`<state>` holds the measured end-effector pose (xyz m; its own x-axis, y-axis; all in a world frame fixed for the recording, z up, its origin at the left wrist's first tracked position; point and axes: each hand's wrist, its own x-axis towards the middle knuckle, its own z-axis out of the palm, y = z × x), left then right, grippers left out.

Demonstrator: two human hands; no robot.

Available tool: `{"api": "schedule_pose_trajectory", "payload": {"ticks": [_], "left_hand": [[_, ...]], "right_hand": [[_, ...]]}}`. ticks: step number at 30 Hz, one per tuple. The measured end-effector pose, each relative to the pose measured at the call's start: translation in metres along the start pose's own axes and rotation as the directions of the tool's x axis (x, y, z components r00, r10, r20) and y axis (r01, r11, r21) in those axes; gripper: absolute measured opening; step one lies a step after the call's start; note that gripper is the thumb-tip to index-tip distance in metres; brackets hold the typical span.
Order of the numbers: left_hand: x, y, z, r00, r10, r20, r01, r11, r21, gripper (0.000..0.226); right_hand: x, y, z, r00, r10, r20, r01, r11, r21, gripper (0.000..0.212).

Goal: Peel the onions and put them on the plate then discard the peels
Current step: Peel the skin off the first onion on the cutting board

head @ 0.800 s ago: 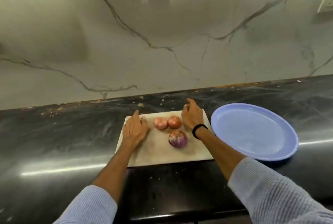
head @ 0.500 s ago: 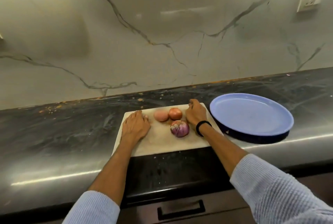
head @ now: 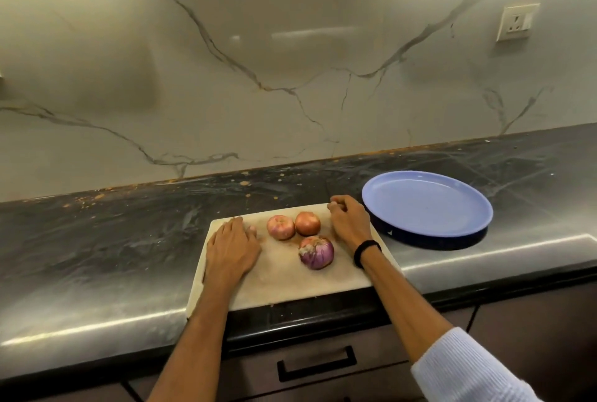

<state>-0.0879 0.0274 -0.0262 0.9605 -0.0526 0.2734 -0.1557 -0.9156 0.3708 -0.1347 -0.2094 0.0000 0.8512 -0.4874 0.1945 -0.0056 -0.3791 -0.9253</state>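
L hand flat, fingers straight, on cutting board. R hand curled at board's far rt corner; can't tell if I'm gripping it. Btwn my hands: pink onion, brown onion, purple onion. Plate rt of board.

Dark, veined stone countertop with a glossy front edge. Lying directly on it: a pale cutting board at the front and, just to its right, a blue plate; orange-brown flecks scatter along the back edge
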Motion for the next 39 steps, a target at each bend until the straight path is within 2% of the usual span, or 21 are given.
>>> {"api": "schedule_pose_trajectory", "payload": {"ticks": [3, 5, 8, 10, 13, 15, 17, 20, 22, 24, 28, 32, 34, 39], "left_hand": [[-0.002, 0.0, 0.0, 1.0, -0.005, -0.018, 0.005, 1.0, -0.018, 0.051], [-0.002, 0.0, 0.0, 1.0, -0.015, -0.017, 0.014, 0.999, -0.038, 0.051], [-0.003, 0.001, -0.002, 0.998, -0.011, -0.065, 0.005, 0.995, -0.096, 0.049], [-0.003, 0.006, -0.006, 0.988, 0.027, -0.154, -0.057, 0.979, -0.195, 0.044], [-0.004, 0.022, -0.014, 0.959, 0.151, -0.242, -0.231, 0.907, -0.351, 0.042], [-0.003, 0.033, -0.016, 0.933, 0.309, -0.186, -0.357, 0.864, -0.355, 0.046], [-0.002, 0.043, -0.014, 0.898, 0.437, -0.049, -0.423, 0.828, -0.368, 0.049], [0.006, 0.054, -0.006, 0.856, 0.503, 0.119, -0.447, 0.836, -0.318, 0.056], [0.01, 0.06, 0.0, 0.854, 0.499, 0.146, -0.456, 0.855, -0.248, 0.064], [0.013, 0.063, 0.003, 0.884, 0.448, 0.13, -0.406, 0.876, -0.261, 0.068], [0.016, 0.056, 0.003, 0.931, 0.362, 0.048, -0.343, 0.911, -0.23, 0.064], [0.016, 0.051, 0.001, 0.95, 0.309, 0.04, -0.298, 0.939, -0.173, 0.057], [0.017, 0.053, 0.003, 0.935, 0.345, 0.085, -0.33, 0.932, -0.15, 0.061], [0.019, 0.062, 0.006, 0.917, 0.39, 0.081, -0.37, 0.91, -0.187, 0.06]], "right_hand": [[-0.012, -0.005, -0.004, 0.998, -0.05, -0.041, 0.051, 0.998, 0.028, 0.016], [-0.025, -0.004, -0.008, 0.995, -0.079, -0.06, 0.081, 0.996, 0.035, 0.019], [-0.041, 0.002, -0.018, 0.997, -0.079, -0.014, 0.08, 0.996, 0.028, 0.021], [-0.046, 0.005, -0.025, 0.998, -0.064, 0.017, 0.063, 0.997, 0.038, 0.023], [-0.049, 0.006, -0.029, 0.997, -0.058, 0.043, 0.056, 0.997, 0.051, 0.028], [-0.051, 0.005, -0.028, 0.994, -0.075, 0.076, 0.075, 0.997, 0.008, 0.028], [-0.053, 0.005, -0.028, 0.989, -0.099, 0.108, 0.103, 0.994, -0.03, 0.026], [-0.055, 0.005, -0.029, 0.976, -0.143, 0.167, 0.154, 0.986, -0.059, 0.02], [-0.056, 0.006, -0.029, 0.953, -0.165, 0.253, 0.167, 0.986, 0.012, 0.018], [-0.055, 0.008, -0.027, 0.913, -0.194, 0.358, 0.183, 0.981, 0.063, 0.031], [-0.048, 0.012, -0.026, 0.837, -0.223, 0.499, 0.294, 0.953, -0.067, 0.06], [-0.048, 0.008, -0.027, 0.79, -0.285, 0.542, 0.434, 0.885, -0.167, 0.062], [-0.049, 0.008, -0.026, 0.773, -0.298, 0.56, 0.465, 0.867, -0.181, 0.062], [-0.048, 0.014, -0.023, 0.816, -0.264, 0.514, 0.357, 0.93, -0.089, 0.069]]}}
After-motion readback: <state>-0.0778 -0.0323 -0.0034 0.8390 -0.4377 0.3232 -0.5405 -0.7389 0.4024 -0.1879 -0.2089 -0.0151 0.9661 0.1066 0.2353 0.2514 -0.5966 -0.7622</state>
